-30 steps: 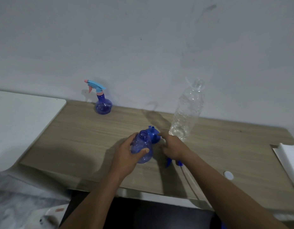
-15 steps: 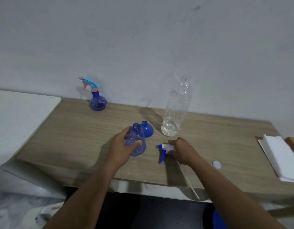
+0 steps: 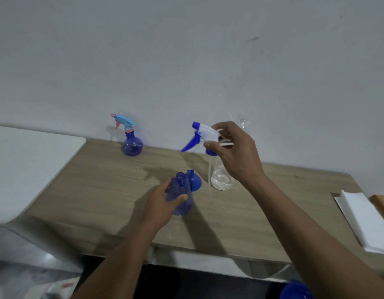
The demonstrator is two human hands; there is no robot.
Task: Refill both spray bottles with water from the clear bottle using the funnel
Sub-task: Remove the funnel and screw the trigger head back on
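- Hands first: the left hand (image 3: 163, 203), low in the centre of the frame, is wrapped around the body of an open blue spray bottle (image 3: 179, 196), thumb across its front and fingers behind, grasping it.
- That bottle stands on the wooden table (image 3: 104, 190), tilted slightly, its threaded neck uncapped and pointing up.
- The right hand (image 3: 236, 154), raised right of centre, pinches a white and blue trigger sprayer head (image 3: 202, 137) between thumb and fingertips, holding it clear above the tabletop.
- The sprayer's nozzle and blue trigger point toward the left of the frame; its thin translucent dip tube (image 3: 210, 178) hangs down from it, the lower end too faint to follow.
- A blue funnel (image 3: 194, 180) rests on the table just behind and to the right of the open bottle, apparently wide end down with the spout up; whether it touches the bottle cannot be told.
- A clear plastic bottle (image 3: 222, 180) stands just right of the funnel, largely hidden behind the right hand, with a little water at its base.
- A second blue spray bottle (image 3: 131, 144), fitted with a light blue and pink trigger, stands upright at the back of the table near the wall, left of centre and well apart from the rest.
- White folded paper (image 3: 363, 221) lies at the right edge of the table.
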